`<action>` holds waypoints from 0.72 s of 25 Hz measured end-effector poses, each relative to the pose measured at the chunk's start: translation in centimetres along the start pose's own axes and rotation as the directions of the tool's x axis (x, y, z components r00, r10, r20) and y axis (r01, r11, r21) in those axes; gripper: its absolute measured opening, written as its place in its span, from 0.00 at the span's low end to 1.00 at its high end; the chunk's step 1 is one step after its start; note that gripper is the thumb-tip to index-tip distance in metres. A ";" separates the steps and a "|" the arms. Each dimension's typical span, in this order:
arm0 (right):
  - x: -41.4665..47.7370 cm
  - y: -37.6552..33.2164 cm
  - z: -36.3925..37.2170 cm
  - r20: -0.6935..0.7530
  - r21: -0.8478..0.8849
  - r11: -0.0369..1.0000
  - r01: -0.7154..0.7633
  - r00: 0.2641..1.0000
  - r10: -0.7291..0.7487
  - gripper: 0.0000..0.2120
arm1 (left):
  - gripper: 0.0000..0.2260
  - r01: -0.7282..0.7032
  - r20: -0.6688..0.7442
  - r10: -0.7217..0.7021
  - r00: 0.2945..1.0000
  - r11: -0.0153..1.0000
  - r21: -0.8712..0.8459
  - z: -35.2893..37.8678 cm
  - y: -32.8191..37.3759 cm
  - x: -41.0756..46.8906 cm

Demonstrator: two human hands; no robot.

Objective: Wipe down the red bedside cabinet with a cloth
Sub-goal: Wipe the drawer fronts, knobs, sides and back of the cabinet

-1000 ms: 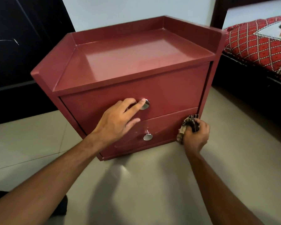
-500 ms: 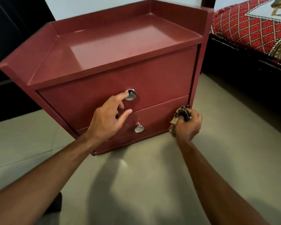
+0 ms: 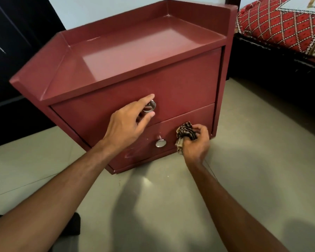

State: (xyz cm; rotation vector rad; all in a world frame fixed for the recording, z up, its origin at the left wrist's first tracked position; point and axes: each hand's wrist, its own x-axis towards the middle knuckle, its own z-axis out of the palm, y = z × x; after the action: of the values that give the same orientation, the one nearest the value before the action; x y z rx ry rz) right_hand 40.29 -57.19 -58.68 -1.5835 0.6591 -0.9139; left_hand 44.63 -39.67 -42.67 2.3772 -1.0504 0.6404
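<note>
The red bedside cabinet [image 3: 135, 70] stands on the tiled floor [image 3: 253, 160] beside a bed [image 3: 284, 26] with a red patterned cover. The left hand [image 3: 127, 124] reaches to the upper drawer knob [image 3: 150, 106], fingers loosely spread around it, nothing clasped. The right hand [image 3: 195, 142] has its grip closed on a bunched striped cloth [image 3: 185, 132], pressed against the lower drawer front, right of the lower knob [image 3: 160, 143]
</note>
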 end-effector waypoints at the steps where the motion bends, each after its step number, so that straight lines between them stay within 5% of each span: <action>1: -0.6 -1.0 0.6 0.014 0.017 0.999 0.042 0.999 -0.042 0.22 | 0.17 0.012 -0.003 -0.012 1.000 1.000 -0.021 0.0 0.0 0.4; 4: -3.5 -3.4 2.3 0.248 -0.060 0.922 0.383 0.900 -0.358 0.19 | 0.14 0.046 0.018 -0.044 0.999 0.997 -0.070 0.2 -0.2 1.0; 7: -2.4 -2.1 1.9 0.262 -0.087 0.869 0.487 0.853 -0.452 0.20 | 0.12 0.067 0.041 -0.061 0.997 0.987 -0.148 0.3 -0.4 1.1; 10: 0.3 0.3 0.5 0.042 -0.038 0.932 0.361 0.932 -0.359 0.17 | 0.10 0.093 0.051 -0.084 0.995 0.972 -0.216 0.1 -0.2 1.2; 12: 3.0 1.1 -0.3 -0.194 0.032 0.997 0.070 0.979 -0.063 0.16 | 0.10 0.115 0.049 -0.106 0.993 0.958 -0.263 0.4 -0.1 1.2; 14: 3.9 1.3 0.5 -0.306 0.100 0.987 -0.127 0.940 0.152 0.16 | 0.10 0.137 0.036 -0.133 0.991 0.943 -0.304 0.5 0.0 1.1; 18: -4.8 1.1 4.6 -0.167 0.060 0.997 0.048 0.985 -0.038 0.16 | 0.11 0.140 0.030 -0.138 0.990 0.931 -0.337 0.8 0.1 1.1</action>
State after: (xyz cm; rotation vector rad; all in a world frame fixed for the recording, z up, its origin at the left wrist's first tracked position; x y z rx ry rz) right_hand 41.60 -51.04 -61.02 -1.4804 0.7072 -1.0971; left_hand 45.42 -40.77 -42.66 2.1282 -0.9018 0.3669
